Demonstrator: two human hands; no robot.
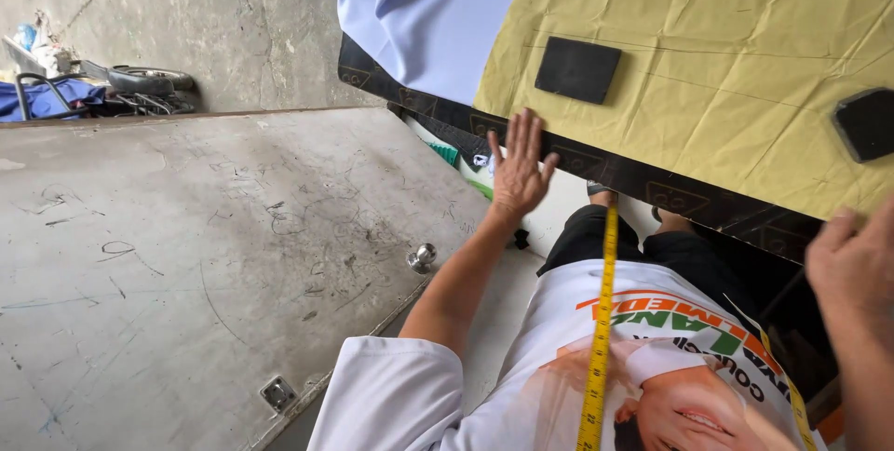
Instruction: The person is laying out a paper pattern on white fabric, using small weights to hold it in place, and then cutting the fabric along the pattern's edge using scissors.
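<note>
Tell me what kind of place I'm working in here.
Probably a small tailoring or fabric-cutting workshop. Mustard-yellow cloth lies spread on a dark cutting table, held by a flat black square weight; a yellow measuring tape hangs round the person's neck. The left hand presses the table edge.

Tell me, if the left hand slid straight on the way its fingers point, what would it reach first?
The left hand lies flat at the table's dark edge, fingers pointing onto the yellow cloth. Going straight on, it would probably meet the black square weight first, though the line may pass slightly beside it.
</note>
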